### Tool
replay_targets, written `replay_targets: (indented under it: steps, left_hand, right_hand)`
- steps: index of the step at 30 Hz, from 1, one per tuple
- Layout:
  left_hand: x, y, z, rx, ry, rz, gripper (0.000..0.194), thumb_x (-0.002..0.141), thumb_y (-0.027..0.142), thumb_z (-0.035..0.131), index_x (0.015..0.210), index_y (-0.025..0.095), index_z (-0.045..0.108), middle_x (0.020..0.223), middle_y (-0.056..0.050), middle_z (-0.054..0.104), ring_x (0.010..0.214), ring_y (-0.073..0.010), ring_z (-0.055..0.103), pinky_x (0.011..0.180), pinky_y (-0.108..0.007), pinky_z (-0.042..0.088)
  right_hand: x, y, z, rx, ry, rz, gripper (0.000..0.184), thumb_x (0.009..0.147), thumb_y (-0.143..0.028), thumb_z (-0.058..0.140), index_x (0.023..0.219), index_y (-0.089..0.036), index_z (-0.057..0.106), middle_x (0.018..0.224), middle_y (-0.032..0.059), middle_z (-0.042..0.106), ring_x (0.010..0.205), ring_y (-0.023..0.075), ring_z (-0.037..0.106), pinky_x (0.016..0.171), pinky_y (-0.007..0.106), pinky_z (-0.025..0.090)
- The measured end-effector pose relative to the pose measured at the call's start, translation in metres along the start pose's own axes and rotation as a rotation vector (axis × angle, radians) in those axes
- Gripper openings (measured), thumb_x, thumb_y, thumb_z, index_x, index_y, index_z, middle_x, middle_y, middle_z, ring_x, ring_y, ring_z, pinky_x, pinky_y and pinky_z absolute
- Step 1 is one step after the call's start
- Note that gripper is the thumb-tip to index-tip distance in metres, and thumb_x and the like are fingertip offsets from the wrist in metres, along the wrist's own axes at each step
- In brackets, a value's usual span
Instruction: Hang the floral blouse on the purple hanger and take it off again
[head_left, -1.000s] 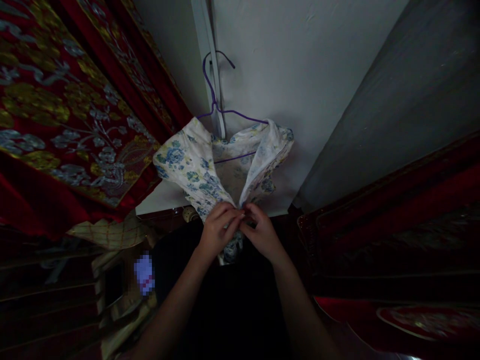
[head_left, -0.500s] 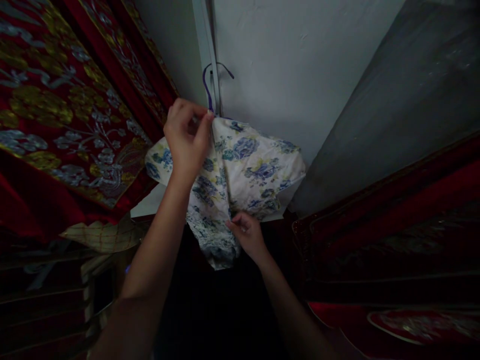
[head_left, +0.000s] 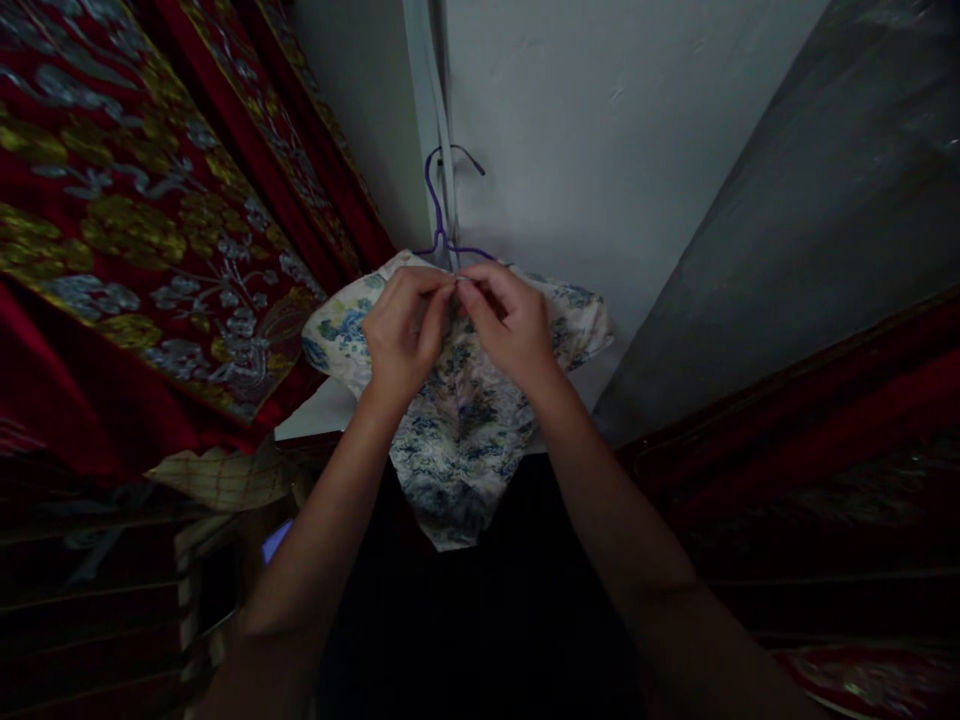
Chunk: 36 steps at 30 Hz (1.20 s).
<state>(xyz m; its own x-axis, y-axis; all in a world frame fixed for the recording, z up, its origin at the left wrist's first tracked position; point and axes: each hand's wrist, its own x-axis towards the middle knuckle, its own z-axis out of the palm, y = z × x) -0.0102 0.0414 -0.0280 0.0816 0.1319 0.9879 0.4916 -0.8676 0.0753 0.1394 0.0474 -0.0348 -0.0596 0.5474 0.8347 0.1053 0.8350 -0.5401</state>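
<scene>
A white shirt [head_left: 459, 430] with blue, green and yellow flowers hangs on a purple hanger [head_left: 441, 238] in front of a pale wall. At the top middle of the shirt, just under the hanger's neck, my left hand [head_left: 405, 325] pinches the collar edge. My right hand [head_left: 514, 320] pinches the same edge from the other side, its fingertips nearly touching those of the left. Both hands are closed on the fabric. What exactly lies between the fingertips is too small and dark to make out.
The hanger's hook loops round a narrow pale strip [head_left: 442, 120] on the wall. Red embroidered cloth [head_left: 150, 220] hangs close on the left, with more red cloth [head_left: 862, 400] at right. A checked cloth [head_left: 225, 475] and a dark phone-like object [head_left: 219, 590] lie lower left.
My right hand has risen from the lower front edge to the neckline beside my left hand. The shirt's front panels are drawn together at the top, and the hanger's neck now shows.
</scene>
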Motion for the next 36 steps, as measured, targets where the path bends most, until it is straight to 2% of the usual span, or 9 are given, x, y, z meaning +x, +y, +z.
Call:
replay_targets:
  steps: [5, 11, 17, 19, 23, 26, 30, 33, 36]
  left_hand:
    - [-0.01, -0.001, -0.002, 0.02, 0.032, 0.004, 0.008, 0.1, 0.024, 0.059, 0.099, 0.02, 0.066, 0.092, -0.004, 0.07, 0.089, -0.0161, 0.066, 0.084, -0.031, 0.05]
    - [-0.042, -0.013, 0.006, 0.003, -0.103, 0.09, 0.011, 0.1, 0.017, 0.056, 0.106, 0.021, 0.064, 0.097, -0.006, 0.069, 0.094, -0.018, 0.064, 0.083, -0.033, 0.05]
    - [-0.142, -0.004, -0.006, 0.056, -0.541, 0.04, 0.015, 0.102, 0.019, 0.051, 0.102, 0.02, 0.066, 0.096, -0.008, 0.07, 0.09, -0.0207, 0.064, 0.08, -0.035, 0.048]
    - [-0.155, 0.002, -0.01, 0.089, -0.538, -0.095, 0.017, 0.102, 0.027, 0.052, 0.112, 0.02, 0.064, 0.107, -0.01, 0.069, 0.103, -0.0236, 0.063, 0.09, -0.038, 0.048]
    - [-0.107, -0.004, 0.002, 0.211, -0.154, -0.277, 0.065, 0.091, 0.049, 0.068, 0.144, 0.019, 0.043, 0.14, -0.019, 0.052, 0.135, -0.0334, 0.047, 0.114, -0.052, 0.036]
    - [-0.046, -0.037, 0.016, 0.264, 0.071, -0.367, 0.088, 0.077, 0.047, 0.081, 0.149, 0.022, 0.037, 0.152, -0.017, 0.042, 0.144, -0.0359, 0.038, 0.12, -0.054, 0.027]
    - [-0.005, -0.095, 0.012, 0.156, 0.157, -0.596, 0.047, 0.077, 0.014, 0.071, 0.123, 0.022, 0.062, 0.119, -0.007, 0.067, 0.115, -0.0274, 0.062, 0.106, -0.044, 0.045]
    - [-0.007, -0.121, 0.0, 0.006, 0.164, -0.838, 0.011, 0.079, 0.007, 0.061, 0.079, 0.018, 0.066, 0.078, -0.003, 0.066, 0.077, -0.0189, 0.063, 0.077, -0.031, 0.05]
    - [-0.02, -0.12, -0.011, -0.097, 0.214, -0.993, 0.022, 0.086, 0.014, 0.058, 0.064, 0.018, 0.059, 0.062, 0.001, 0.054, 0.06, -0.0137, 0.05, 0.059, -0.025, 0.042]
  right_hand:
    - [0.003, -0.001, 0.004, -0.039, -0.044, -0.019, 0.028, 0.099, -0.043, 0.058, 0.082, -0.02, 0.057, 0.064, -0.005, 0.053, 0.057, 0.0094, 0.05, 0.056, 0.025, 0.035]
    - [0.014, 0.0, 0.003, 0.095, 0.191, 0.072, 0.035, 0.099, -0.05, 0.056, 0.079, -0.023, 0.051, 0.061, -0.0064, 0.044, 0.054, 0.0092, 0.045, 0.054, 0.024, 0.033]
    - [0.036, 0.003, -0.052, 0.078, 0.475, 0.027, 0.029, 0.097, -0.04, 0.06, 0.074, -0.024, 0.049, 0.058, -0.0066, 0.041, 0.052, 0.0098, 0.042, 0.054, 0.025, 0.034]
    - [0.026, -0.002, -0.072, 0.003, 0.482, 0.023, 0.027, 0.095, -0.035, 0.062, 0.073, -0.023, 0.053, 0.06, -0.0042, 0.047, 0.056, 0.0112, 0.045, 0.058, 0.027, 0.036]
    - [-0.003, -0.017, -0.092, 0.104, 0.439, 0.092, 0.028, 0.092, -0.04, 0.066, 0.072, -0.022, 0.057, 0.061, -0.0023, 0.044, 0.056, 0.0142, 0.042, 0.058, 0.03, 0.033]
    - [-0.015, -0.031, -0.098, 0.363, 0.273, 0.267, 0.034, 0.089, -0.051, 0.066, 0.07, -0.025, 0.054, 0.058, -0.0037, 0.03, 0.056, 0.0181, 0.039, 0.062, 0.035, 0.04]
    - [-0.022, -0.041, -0.11, 0.632, 0.246, 0.409, 0.033, 0.091, -0.045, 0.063, 0.068, -0.027, 0.048, 0.057, -0.0033, 0.03, 0.06, 0.0223, 0.05, 0.075, 0.044, 0.051]
    - [-0.029, -0.034, -0.124, 1.096, 0.467, 0.382, 0.027, 0.094, -0.027, 0.061, 0.069, -0.025, 0.05, 0.064, -0.002, 0.049, 0.065, 0.0196, 0.06, 0.075, 0.038, 0.053]
    - [-0.045, -0.009, -0.136, 1.374, 0.799, 0.431, 0.029, 0.096, -0.019, 0.054, 0.068, -0.026, 0.054, 0.069, -0.0004, 0.06, 0.066, 0.0199, 0.066, 0.071, 0.036, 0.055]
